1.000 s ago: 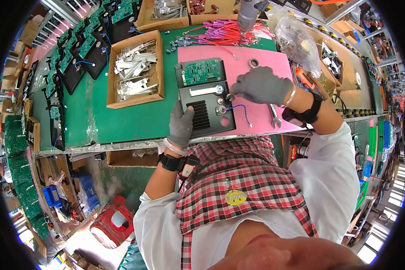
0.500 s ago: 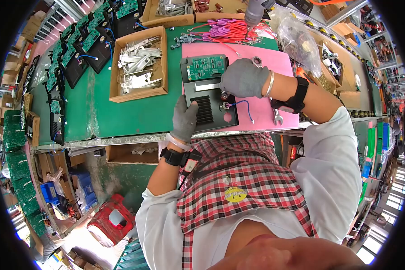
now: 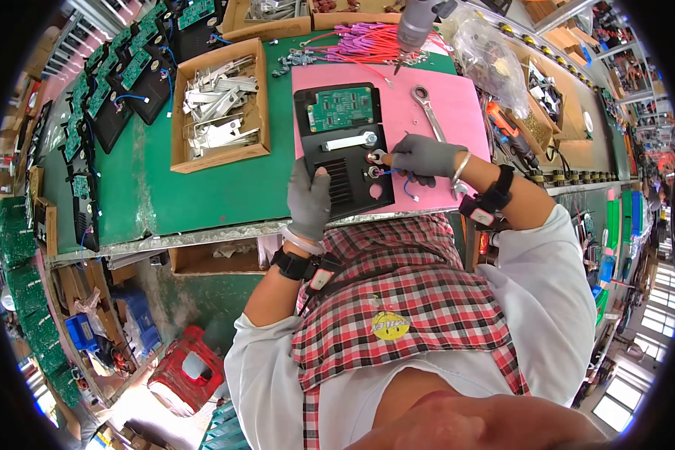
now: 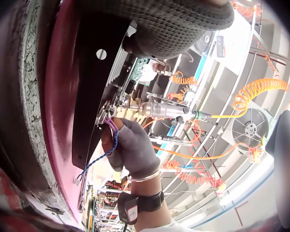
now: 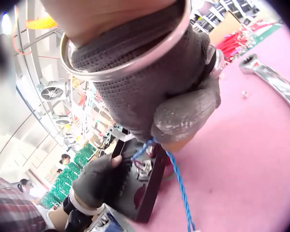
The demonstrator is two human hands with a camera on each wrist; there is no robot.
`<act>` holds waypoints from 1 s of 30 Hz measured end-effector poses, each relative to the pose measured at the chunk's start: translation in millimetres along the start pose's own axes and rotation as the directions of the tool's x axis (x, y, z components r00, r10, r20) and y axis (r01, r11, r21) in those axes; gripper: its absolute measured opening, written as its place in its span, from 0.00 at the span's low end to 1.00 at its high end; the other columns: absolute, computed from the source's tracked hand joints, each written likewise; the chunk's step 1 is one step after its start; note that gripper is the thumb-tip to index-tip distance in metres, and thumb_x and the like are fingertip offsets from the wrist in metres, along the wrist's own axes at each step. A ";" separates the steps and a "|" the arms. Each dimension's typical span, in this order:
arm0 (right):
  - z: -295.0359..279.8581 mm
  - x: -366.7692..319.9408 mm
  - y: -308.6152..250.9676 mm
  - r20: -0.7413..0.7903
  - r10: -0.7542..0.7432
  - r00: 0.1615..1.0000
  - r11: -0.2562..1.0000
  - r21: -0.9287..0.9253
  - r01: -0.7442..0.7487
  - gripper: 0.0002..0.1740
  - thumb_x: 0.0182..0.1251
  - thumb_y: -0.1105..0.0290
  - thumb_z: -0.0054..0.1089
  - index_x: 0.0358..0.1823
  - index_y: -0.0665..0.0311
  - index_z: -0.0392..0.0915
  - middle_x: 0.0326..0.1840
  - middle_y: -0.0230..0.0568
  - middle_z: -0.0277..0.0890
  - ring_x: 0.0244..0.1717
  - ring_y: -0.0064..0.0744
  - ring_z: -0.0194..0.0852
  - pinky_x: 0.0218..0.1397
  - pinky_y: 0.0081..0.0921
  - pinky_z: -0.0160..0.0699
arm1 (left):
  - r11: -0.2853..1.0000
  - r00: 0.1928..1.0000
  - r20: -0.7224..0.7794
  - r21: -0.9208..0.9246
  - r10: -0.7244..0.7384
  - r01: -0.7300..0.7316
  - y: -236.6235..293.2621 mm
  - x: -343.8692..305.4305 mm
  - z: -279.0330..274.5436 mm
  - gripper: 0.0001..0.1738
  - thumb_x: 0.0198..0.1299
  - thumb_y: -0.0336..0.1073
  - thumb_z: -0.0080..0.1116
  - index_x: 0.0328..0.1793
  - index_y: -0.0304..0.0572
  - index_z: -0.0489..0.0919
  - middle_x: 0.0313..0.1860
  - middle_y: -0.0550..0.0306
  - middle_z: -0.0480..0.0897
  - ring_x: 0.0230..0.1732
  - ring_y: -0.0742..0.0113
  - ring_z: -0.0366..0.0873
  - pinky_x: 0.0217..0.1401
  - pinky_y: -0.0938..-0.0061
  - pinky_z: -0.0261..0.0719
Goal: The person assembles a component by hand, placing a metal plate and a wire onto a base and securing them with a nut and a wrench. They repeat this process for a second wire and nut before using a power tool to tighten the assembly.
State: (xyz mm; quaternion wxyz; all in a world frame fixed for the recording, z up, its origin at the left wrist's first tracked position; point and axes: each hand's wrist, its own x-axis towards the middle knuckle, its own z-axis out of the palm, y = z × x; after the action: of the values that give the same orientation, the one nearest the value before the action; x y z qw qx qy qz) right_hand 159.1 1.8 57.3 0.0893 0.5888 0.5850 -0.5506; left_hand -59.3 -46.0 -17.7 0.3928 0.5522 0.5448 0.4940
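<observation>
A black panel [image 3: 350, 196] with a green circuit board [image 3: 340, 109], a silver metal bar [image 3: 343, 142] and raised black fins lies on a pink mat [image 3: 465, 105]. At the panel's left edge, my gloved left hand [image 3: 308, 201] grips it, thumb by the fins. My gloved right hand [image 3: 427, 157] holds a small wrench [image 3: 377, 156], its open end at a reddish terminal near the right edge. Below that terminal is a metal fitting [image 5: 144, 168] with a twisted blue wire [image 5: 180, 186] running off the panel. The right palm hides most of the wrench.
A larger wrench [image 3: 427, 111] lies on the mat, partly under the right hand. Left stands a carton [image 3: 259, 142] of metal brackets. Behind are red-and-purple cables [image 3: 367, 43] and a hanging power driver [image 3: 415, 26]. More assembled panels [image 3: 112, 131] line the far left.
My right hand moved left over the metal bar's bolt, then back right to the reddish terminal, uncovering the bolt and more of the larger wrench. The left hand stays at the panel's left edge.
</observation>
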 end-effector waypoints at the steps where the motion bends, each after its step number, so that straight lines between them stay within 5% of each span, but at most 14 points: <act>1: 3.0 7.6 9.8 0.065 0.034 0.997 0.992 0.118 -0.041 0.26 0.63 0.49 0.47 0.25 0.69 0.73 0.13 0.39 0.68 0.10 0.27 0.67 0.14 0.24 0.69 | 1.000 1.000 -0.011 0.014 0.003 -0.002 3.7 -0.4 0.1 0.11 0.52 0.26 0.50 0.43 0.31 0.72 0.30 0.47 0.77 0.26 0.58 0.73 0.31 0.68 0.71; 4: 15.9 1.3 16.3 0.044 0.003 0.999 0.971 0.241 -0.013 0.29 0.64 0.45 0.43 0.25 0.68 0.71 0.13 0.39 0.67 0.09 0.27 0.67 0.13 0.25 0.68 | 0.996 0.998 -0.026 0.059 0.064 -0.063 10.9 1.1 0.8 0.11 0.53 0.26 0.50 0.44 0.30 0.72 0.30 0.49 0.78 0.26 0.62 0.73 0.32 0.70 0.71; 6: 16.5 -7.4 8.9 -0.129 0.014 0.991 1.000 0.010 -0.013 0.25 0.65 0.50 0.42 0.31 0.68 0.73 0.18 0.41 0.71 0.12 0.30 0.70 0.15 0.27 0.70 | 0.995 0.997 -0.017 0.064 0.078 -0.077 10.4 1.3 -0.5 0.11 0.53 0.26 0.50 0.44 0.30 0.72 0.30 0.49 0.78 0.27 0.63 0.73 0.32 0.70 0.72; 9: -11.8 2.1 19.8 -0.246 -0.326 0.913 0.820 -0.554 0.143 0.19 0.64 0.57 0.43 0.39 0.66 0.74 0.24 0.42 0.75 0.20 0.35 0.75 0.24 0.32 0.75 | 0.998 0.999 0.014 0.049 0.049 -0.050 10.0 1.0 -4.0 0.12 0.53 0.25 0.50 0.44 0.29 0.72 0.30 0.49 0.78 0.27 0.64 0.73 0.31 0.71 0.72; 12: -30.2 -3.8 -2.2 -0.124 -0.312 0.942 0.725 -0.672 0.152 0.18 0.63 0.59 0.45 0.48 0.59 0.74 0.32 0.45 0.76 0.37 0.46 0.75 0.42 0.40 0.72 | 1.000 0.999 0.026 0.006 0.030 -0.030 16.5 1.2 -3.5 0.12 0.53 0.25 0.49 0.45 0.28 0.72 0.31 0.50 0.77 0.28 0.66 0.72 0.32 0.73 0.71; 13: -31.1 -2.1 -3.8 -0.089 -0.377 0.922 0.658 -0.727 0.199 0.18 0.62 0.58 0.45 0.48 0.59 0.75 0.32 0.46 0.76 0.37 0.43 0.75 0.41 0.40 0.73 | 0.999 0.999 0.035 -0.044 0.025 -0.024 11.6 1.8 -2.3 0.13 0.53 0.24 0.48 0.45 0.27 0.71 0.32 0.50 0.76 0.30 0.67 0.70 0.34 0.74 0.70; 19: -33.9 7.4 -34.1 0.060 -0.198 0.978 0.607 -0.776 0.170 0.15 0.59 0.58 0.46 0.37 0.58 0.78 0.27 0.42 0.76 0.33 0.42 0.76 0.38 0.41 0.72 | 0.990 0.995 0.083 -0.124 -0.053 0.063 7.9 2.1 -3.0 0.14 0.53 0.23 0.47 0.48 0.25 0.69 0.38 0.52 0.75 0.36 0.70 0.69 0.39 0.78 0.70; 25: -42.0 21.2 -28.5 0.115 -0.298 0.948 0.535 -0.802 0.265 0.13 0.56 0.58 0.50 0.33 0.58 0.78 0.24 0.43 0.74 0.30 0.43 0.74 0.34 0.41 0.70 | 0.991 0.998 0.069 -0.132 -0.014 0.023 5.7 3.1 -1.7 0.15 0.54 0.23 0.47 0.48 0.25 0.69 0.37 0.52 0.75 0.34 0.71 0.68 0.37 0.79 0.70; 30: -40.1 23.2 -33.8 0.044 -0.277 0.960 0.462 -0.870 0.173 0.15 0.55 0.55 0.53 0.35 0.55 0.81 0.24 0.37 0.77 0.29 0.39 0.76 0.33 0.40 0.71 | 0.995 0.993 0.089 -0.059 -0.075 0.080 4.4 2.8 -5.5 0.14 0.53 0.25 0.48 0.46 0.27 0.71 0.33 0.51 0.77 0.31 0.67 0.70 0.36 0.75 0.71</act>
State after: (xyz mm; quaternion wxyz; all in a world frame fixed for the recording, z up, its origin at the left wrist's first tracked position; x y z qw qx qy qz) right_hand 147.6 55.7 73.3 0.2686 0.4090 0.8577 -0.1578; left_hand -63.9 -44.2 -12.0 0.4519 0.5390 0.5326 0.4708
